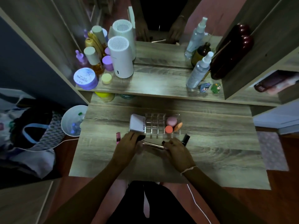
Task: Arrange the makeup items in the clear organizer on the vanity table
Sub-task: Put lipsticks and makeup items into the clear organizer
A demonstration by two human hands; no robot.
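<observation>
Both hands grip a slim rose-gold makeup brush (152,145): left hand (129,143) at its dark bristles, right hand (177,150) on the handle. Best stand it handle-down in an empty near cell of the clear acrylic organizer (155,125).

a bedroom vanity (210,143): mirror (161,21), lotion bottles (95,50), wooden shelves (153,81).

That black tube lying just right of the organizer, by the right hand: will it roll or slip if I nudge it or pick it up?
The black tube looks round and lies on its side on the bare wooden tabletop, so a sideways nudge would probably roll it. It is slim and small, likely light. Its surface seems glossy, so it may be a little slippery; grip it across the middle.
</observation>
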